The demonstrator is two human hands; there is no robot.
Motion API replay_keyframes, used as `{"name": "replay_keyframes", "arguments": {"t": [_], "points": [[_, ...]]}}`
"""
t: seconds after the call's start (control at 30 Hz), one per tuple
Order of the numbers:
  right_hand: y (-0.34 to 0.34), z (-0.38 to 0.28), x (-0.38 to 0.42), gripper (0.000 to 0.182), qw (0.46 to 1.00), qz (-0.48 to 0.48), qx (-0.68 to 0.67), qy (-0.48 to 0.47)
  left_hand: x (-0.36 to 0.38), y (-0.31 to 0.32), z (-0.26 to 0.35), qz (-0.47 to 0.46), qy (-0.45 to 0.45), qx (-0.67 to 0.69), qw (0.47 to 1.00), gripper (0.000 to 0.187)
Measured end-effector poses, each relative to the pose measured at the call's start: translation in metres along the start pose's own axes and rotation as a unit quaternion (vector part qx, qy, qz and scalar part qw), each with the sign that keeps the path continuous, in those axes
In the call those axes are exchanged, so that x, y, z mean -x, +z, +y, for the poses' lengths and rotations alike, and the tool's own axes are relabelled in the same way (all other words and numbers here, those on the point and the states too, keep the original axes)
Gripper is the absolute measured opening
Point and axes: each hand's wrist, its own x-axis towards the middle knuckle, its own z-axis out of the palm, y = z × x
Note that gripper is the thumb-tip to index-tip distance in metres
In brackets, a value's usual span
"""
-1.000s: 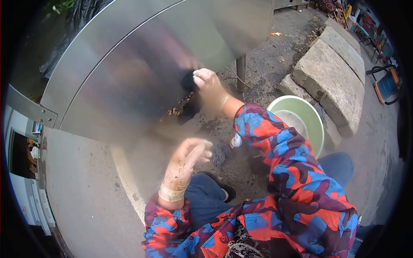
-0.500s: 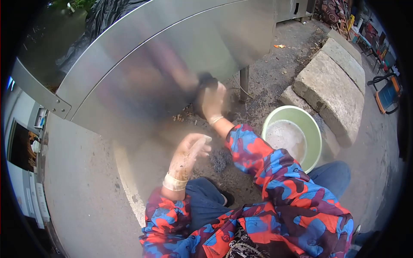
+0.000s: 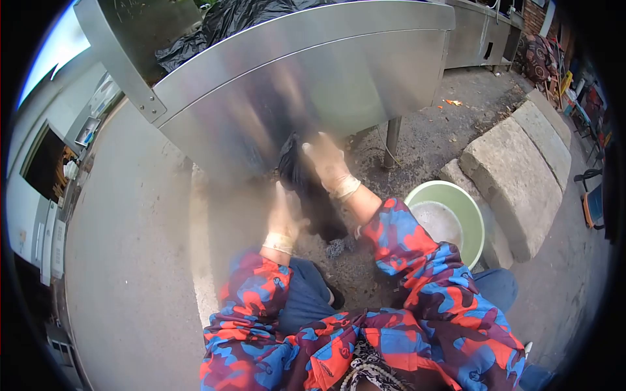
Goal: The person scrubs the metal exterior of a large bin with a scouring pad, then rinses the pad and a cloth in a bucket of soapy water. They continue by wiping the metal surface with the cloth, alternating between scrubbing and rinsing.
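Note:
A crumpled black thing (image 3: 293,163), like thin plastic or cloth, hangs between my hands in front of the steel panel (image 3: 339,81). My right hand (image 3: 329,166), in a thin pale glove, is just right of it with fingers apart. Lower and to the left, my left hand (image 3: 285,218), gloved too and blurred, has its fingers stretched upward beside the black thing's lower part. Whether either hand touches it is unclear. On the ground below lies a grey scrubber-like clump (image 3: 339,246).
A green basin (image 3: 479,228) with foamy water stands at the right, beside concrete blocks (image 3: 512,176). A metal leg (image 3: 392,140) supports the steel unit. Black plastic sheeting (image 3: 228,26) lies behind the panel's top edge.
The view has shifted, showing more of the panel's top. My right hand has come off the black thing and its fingers have spread. My left hand has moved up nearer to it.

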Motion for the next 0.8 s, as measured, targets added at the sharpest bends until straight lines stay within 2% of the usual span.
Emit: {"name": "replay_keyframes", "arguments": {"t": [0.03, 0.07, 0.1, 0.13, 0.17, 0.2, 0.23, 0.27, 0.3, 0.33, 0.37, 0.4, 0.43, 0.5, 0.53, 0.57, 0.6, 0.63, 0.67, 0.7, 0.73, 0.77, 0.8], "points": [[-0.008, -0.013, 0.013, 0.049, 0.995, 0.014, -0.096, -0.004, 0.002, 0.003, -0.001, -0.058, -0.078, 0.034, 0.995, 0.094], [-0.006, -0.011, 0.014, 0.047, 0.964, -0.033, -0.263, 0.013, 0.003, 0.005, -0.001, -0.117, -0.155, 0.067, 0.979, 0.099], [-0.005, -0.009, 0.013, 0.046, 0.904, -0.079, -0.420, 0.031, 0.000, 0.007, -0.006, -0.117, -0.151, 0.070, 0.979, 0.099], [-0.005, -0.006, 0.016, 0.046, 0.904, -0.084, -0.419, 0.030, -0.005, 0.010, -0.012, -0.231, 0.064, -0.091, 0.967, 0.092], [-0.006, -0.006, 0.021, 0.044, 0.893, -0.087, -0.437, 0.058, -0.003, 0.014, -0.009, -0.324, 0.273, -0.248, 0.872, 0.087], [-0.007, -0.006, 0.027, 0.043, 0.881, -0.090, -0.456, 0.086, -0.002, 0.015, -0.002, -0.322, 0.275, -0.247, 0.872, 0.087], [-0.011, -0.005, 0.032, 0.043, 0.882, -0.092, -0.455, 0.084, -0.002, 0.017, 0.005, -0.348, 0.111, 0.038, 0.930, 0.083], [-0.018, -0.005, 0.038, 0.046, 0.956, -0.056, -0.280, 0.064, 0.005, 0.020, 0.015, -0.338, -0.066, 0.320, 0.883, 0.079], [-0.025, -0.004, 0.042, 0.048, 0.995, -0.016, -0.095, 0.040, 0.014, 0.023, 0.021, -0.339, -0.064, 0.321, 0.882, 0.079], [-0.029, 0.005, 0.043, 0.048, 0.995, -0.015, -0.093, 0.039, 0.024, 0.025, 0.027, -0.352, -0.088, 0.326, 0.873, 0.079], [-0.031, 0.019, 0.042, 0.052, 0.999, 0.006, 0.026, -0.038, 0.030, 0.027, 0.029, -0.365, -0.113, 0.330, 0.863, 0.079], [-0.033, 0.026, 0.043, 0.055, 0.982, 0.027, 0.145, -0.114, 0.031, 0.026, 0.031, -0.338, -0.117, 0.320, 0.877, 0.063], [-0.036, 0.034, 0.043, 0.055, 0.982, 0.032, 0.148, -0.117, 0.030, 0.027, 0.031, -0.344, -0.117, 0.319, 0.875, 0.063], [-0.041, 0.032, 0.048, 0.063, 0.992, -0.011, 0.082, 0.097, 0.031, 0.028, 0.028, -0.383, -0.037, 0.228, 0.894, 0.053], [-0.046, 0.031, 0.049, 0.067, 0.988, -0.004, 0.028, 0.152, 0.030, 0.027, 0.029, -0.344, -0.039, 0.242, 0.906, 0.052], [-0.045, 0.026, 0.042, 0.071, 0.948, -0.001, -0.245, 0.202, 0.032, 0.028, 0.032, -0.348, -0.039, 0.243, 0.904, 0.052], [-0.049, 0.023, 0.045, 0.070, 0.912, -0.040, -0.338, 0.230, 0.035, 0.029, 0.034, -0.331, -0.007, 0.209, 0.920, 0.051], [-0.053, 0.021, 0.052, 0.070, 0.864, -0.077, -0.427, 0.256, 0.036, 0.030, 0.034, -0.314, 0.023, 0.173, 0.933, 0.050], [-0.050, 0.009, 0.056, 0.067, 0.876, -0.116, -0.423, 0.201, 0.037, 0.032, 0.030, -0.252, 0.068, 0.139, 0.955, 0.049], [-0.043, 0.002, 0.059, 0.064, 0.884, -0.155, -0.416, 0.146, 0.035, 0.032, 0.026, -0.255, 0.067, 0.139, 0.954, 0.049], [-0.038, 0.001, 0.061, 0.052, 0.884, -0.145, -0.419, 0.152, 0.031, 0.029, 0.023, -0.267, 0.131, 0.054, 0.953, 0.050], [-0.038, -0.003, 0.059, 0.052, 0.884, -0.145, -0.418, 0.152, 0.032, 0.029, 0.023, -0.274, 0.194, -0.031, 0.941, 0.051], [-0.038, -0.007, 0.055, 0.048, 0.875, -0.145, -0.425, 0.183, 0.033, 0.028, 0.024, -0.286, 0.215, -0.042, 0.933, 0.048]]}}
